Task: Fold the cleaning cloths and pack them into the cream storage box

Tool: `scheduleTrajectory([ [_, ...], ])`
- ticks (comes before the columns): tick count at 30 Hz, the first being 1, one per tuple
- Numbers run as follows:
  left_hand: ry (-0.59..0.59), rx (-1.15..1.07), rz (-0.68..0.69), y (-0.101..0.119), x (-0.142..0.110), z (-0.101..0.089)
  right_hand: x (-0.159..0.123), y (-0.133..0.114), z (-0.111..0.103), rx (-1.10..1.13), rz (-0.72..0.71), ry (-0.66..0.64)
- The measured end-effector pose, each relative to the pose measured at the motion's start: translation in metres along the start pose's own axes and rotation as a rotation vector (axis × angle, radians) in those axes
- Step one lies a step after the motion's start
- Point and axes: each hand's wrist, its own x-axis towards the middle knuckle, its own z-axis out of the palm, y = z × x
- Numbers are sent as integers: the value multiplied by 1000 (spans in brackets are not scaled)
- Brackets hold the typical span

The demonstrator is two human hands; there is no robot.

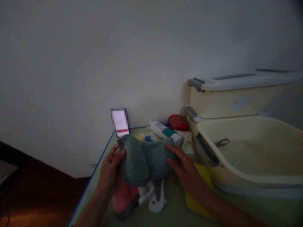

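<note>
A green textured cleaning cloth [146,160] with a dark checked border is held up over the table, creased down its middle. My left hand [112,168] pinches its left edge between thumb and fingers. On the cloth's right side, my right hand [183,167] grips with the thumb in front and the fingers near the top corner. Beneath it lies a pink cloth [124,198] with a similar border, partly covered. White plastic hooks [157,205] rest beside the pink cloth. Under my right forearm is a yellow cloth [204,176].
A lit phone [121,123] leans against the wall at the back. A white bottle [165,131] lies near a red patterned item [177,122]. On the right stand an open cream bin [205,126] with scissors [222,142] inside and a lidded box [224,101] behind.
</note>
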Motion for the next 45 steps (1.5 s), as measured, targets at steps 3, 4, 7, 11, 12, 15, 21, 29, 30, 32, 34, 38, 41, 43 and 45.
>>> scheduleTrajectory([
  [3, 14, 26, 19, 1, 1, 0, -2, 1, 1, -44, -16, 77],
  [4, 12, 56, 32, 0, 1, 0, -4, 2, 2, -82, -53, 87],
  [7, 17, 211, 87, -2, -3, 4, -11, 3, 4, -247, -243, 78],
  [11, 110, 427, 246, -9, -22, 16, -18, -1, 5, -444, -568, -45],
  [12, 115, 458, 267, -11, -27, 19, -20, -2, 4, -471, -643, -108],
  [15, 31, 474, 243, -18, -37, 24, -22, -5, 3, -487, -802, -297],
  [21, -196, 216, 126, -20, -42, 22, -24, -2, 0, -321, -645, -287],
  [29, -505, 168, 170, -23, -36, 13, -25, -8, -1, -180, -562, -250],
  [30, -545, 192, 191, -25, -35, 11, -24, -10, -2, -183, -584, -264],
  [32, -555, 234, 222, -28, -33, 7, -23, -12, -2, -202, -626, -285],
  [34, -490, 290, 242, -30, -34, 7, -22, -11, -2, -233, -661, -286],
  [38, -396, 412, 220, -28, -39, 12, -22, -8, 0, -264, -695, -208],
  [41, -388, 474, 202, -27, -40, 14, -23, -6, 3, -260, -644, -147],
  [43, -415, 514, 203, -27, -39, 13, -24, -5, 3, -251, -575, -125],
  [45, -428, 535, 206, -27, -36, 12, -25, -4, 3, -213, -514, -98],
])
